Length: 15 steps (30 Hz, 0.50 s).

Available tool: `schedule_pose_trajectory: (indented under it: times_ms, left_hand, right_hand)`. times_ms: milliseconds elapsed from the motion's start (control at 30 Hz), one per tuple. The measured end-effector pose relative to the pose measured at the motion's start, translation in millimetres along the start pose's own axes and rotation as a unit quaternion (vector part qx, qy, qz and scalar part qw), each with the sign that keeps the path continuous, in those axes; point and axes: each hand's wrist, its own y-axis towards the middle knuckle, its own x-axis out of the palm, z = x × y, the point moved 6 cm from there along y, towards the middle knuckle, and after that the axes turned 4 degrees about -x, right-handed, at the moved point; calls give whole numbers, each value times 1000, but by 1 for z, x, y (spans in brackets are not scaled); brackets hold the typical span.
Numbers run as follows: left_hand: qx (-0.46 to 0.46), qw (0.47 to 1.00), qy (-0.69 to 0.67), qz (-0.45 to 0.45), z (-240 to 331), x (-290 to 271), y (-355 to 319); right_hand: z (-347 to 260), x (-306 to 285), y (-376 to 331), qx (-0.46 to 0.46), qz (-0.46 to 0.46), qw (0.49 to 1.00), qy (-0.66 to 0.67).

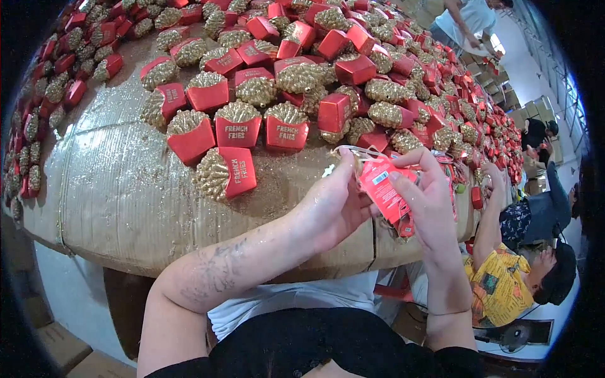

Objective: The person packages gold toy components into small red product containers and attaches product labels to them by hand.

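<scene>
Over the near edge of the cardboard-topped table, both my hands work at a bunch of red hang tags (386, 192) with white strings. My right hand (432, 198) is closed on the tags, its thumb lying across the front one, which carries a white barcode patch. My left hand (334, 205) pinches the white string loops (365, 151) between thumb and fingertips; its other fingers curl beneath the tags. A red carton-shaped ornament (236, 171) with a gold glitter top lies on its side to the left of my hands. Several more ornaments (287, 129) sit just behind it.
A big heap of red and gold ornaments (353, 69) covers the far table and stretches right. Gold glitter is strewn over the cardboard (126, 189). At the right, a person in a yellow patterned shirt (501, 283) reaches to the table edge. More people and stacked boxes (535, 113) stand beyond.
</scene>
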Motion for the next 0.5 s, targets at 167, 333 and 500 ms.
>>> schedule_pose_trajectory:
  times_ms: [167, 333, 500]
  left_hand:
    - [-43, 999, 18, -11, -10, 3, 0]
    - [-8, 1000, 23, -19, -7, -3, 3]
    - [4, 1000, 15, -6, -1, -3, 2]
  right_hand:
    - [5, -10, 2, 30, -2, 999, -38]
    - [10, -8, -2, 21, -10, 999, -26]
    - [13, -4, -5, 32, 5, 999, 19]
